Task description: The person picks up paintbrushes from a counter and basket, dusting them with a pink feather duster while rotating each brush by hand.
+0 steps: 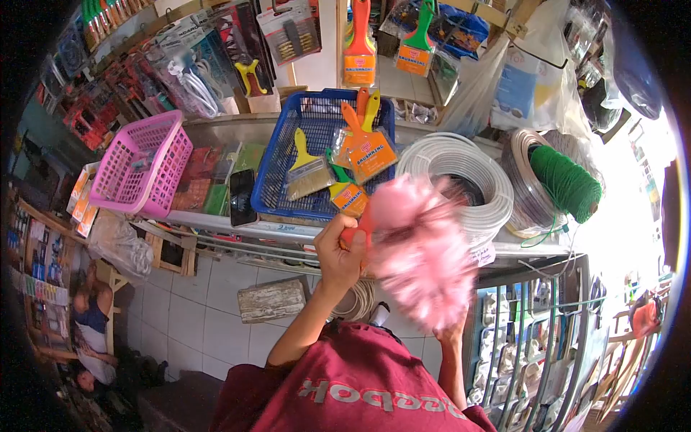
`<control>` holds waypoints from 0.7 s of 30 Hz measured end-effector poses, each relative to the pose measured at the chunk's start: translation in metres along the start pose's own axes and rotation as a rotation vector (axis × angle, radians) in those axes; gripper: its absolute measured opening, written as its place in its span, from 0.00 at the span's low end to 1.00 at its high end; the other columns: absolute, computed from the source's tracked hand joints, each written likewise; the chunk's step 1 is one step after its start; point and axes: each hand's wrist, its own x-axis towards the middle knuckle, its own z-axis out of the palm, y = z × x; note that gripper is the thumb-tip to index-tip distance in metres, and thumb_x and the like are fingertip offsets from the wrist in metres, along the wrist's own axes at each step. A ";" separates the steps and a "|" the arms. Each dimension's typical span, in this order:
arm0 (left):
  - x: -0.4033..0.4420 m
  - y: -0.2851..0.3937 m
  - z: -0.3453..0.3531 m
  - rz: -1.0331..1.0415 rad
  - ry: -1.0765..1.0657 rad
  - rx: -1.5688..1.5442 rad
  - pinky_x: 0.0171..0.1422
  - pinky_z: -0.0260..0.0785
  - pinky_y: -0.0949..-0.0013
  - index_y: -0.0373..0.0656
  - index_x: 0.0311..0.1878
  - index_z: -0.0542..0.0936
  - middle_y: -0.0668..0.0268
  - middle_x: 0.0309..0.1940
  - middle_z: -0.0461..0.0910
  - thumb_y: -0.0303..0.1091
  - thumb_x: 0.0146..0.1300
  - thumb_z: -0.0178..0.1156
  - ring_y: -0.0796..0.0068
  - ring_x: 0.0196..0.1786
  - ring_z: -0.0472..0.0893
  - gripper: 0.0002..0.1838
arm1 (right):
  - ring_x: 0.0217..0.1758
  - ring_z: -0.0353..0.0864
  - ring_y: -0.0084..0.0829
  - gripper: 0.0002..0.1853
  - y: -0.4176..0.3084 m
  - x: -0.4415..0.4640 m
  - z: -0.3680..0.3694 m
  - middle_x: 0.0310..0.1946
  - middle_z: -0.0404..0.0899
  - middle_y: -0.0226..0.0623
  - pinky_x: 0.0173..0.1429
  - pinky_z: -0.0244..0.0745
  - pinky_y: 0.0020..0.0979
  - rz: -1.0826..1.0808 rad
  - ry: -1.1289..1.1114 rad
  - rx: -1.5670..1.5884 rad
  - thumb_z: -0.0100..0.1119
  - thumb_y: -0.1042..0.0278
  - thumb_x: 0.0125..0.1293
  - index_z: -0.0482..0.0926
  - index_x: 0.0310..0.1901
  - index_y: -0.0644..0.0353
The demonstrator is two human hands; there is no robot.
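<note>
From here I see a maroon shirt (pixel 338 363), grey Reebok lettering (pixel 353 395) across its front, bare forearms (pixel 306 322) beyond its sleeves (pixel 245 385).

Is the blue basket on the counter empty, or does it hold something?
Not empty: several paintbrushes, some with orange labels, lie in the blue basket.

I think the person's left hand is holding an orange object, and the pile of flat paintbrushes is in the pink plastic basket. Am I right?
Not quite: the pile of flat paintbrushes is in the dark blue rectangular plastic basket, not the pink plastic basket. The head view shows this. The left hand is indeed holding an orange object.
</note>
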 end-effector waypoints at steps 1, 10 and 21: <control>-0.003 -0.005 0.001 -0.058 -0.004 -0.029 0.31 0.62 0.70 0.36 0.30 0.72 0.62 0.21 0.71 0.39 0.59 0.59 0.75 0.26 0.70 0.14 | 0.22 0.75 0.32 0.07 0.002 -0.001 -0.003 0.16 0.75 0.36 0.40 0.70 0.33 0.020 -0.043 -0.006 0.55 0.71 0.52 0.77 0.28 0.67; 0.000 0.002 0.001 0.069 0.009 0.052 0.28 0.61 0.71 0.37 0.28 0.71 0.64 0.18 0.70 0.34 0.58 0.59 0.76 0.23 0.70 0.11 | 0.21 0.76 0.40 0.07 -0.006 0.000 -0.012 0.19 0.78 0.46 0.32 0.71 0.34 0.113 -0.143 0.158 0.51 0.74 0.50 0.77 0.27 0.69; 0.006 0.006 -0.010 -0.387 -0.247 -0.393 0.32 0.66 0.80 0.40 0.34 0.72 0.71 0.27 0.76 0.38 0.69 0.47 0.85 0.31 0.75 0.12 | 0.13 0.64 0.22 0.12 -0.020 0.004 -0.001 0.08 0.66 0.38 0.21 0.60 0.33 -0.046 0.016 0.113 0.60 0.72 0.49 0.71 0.15 0.67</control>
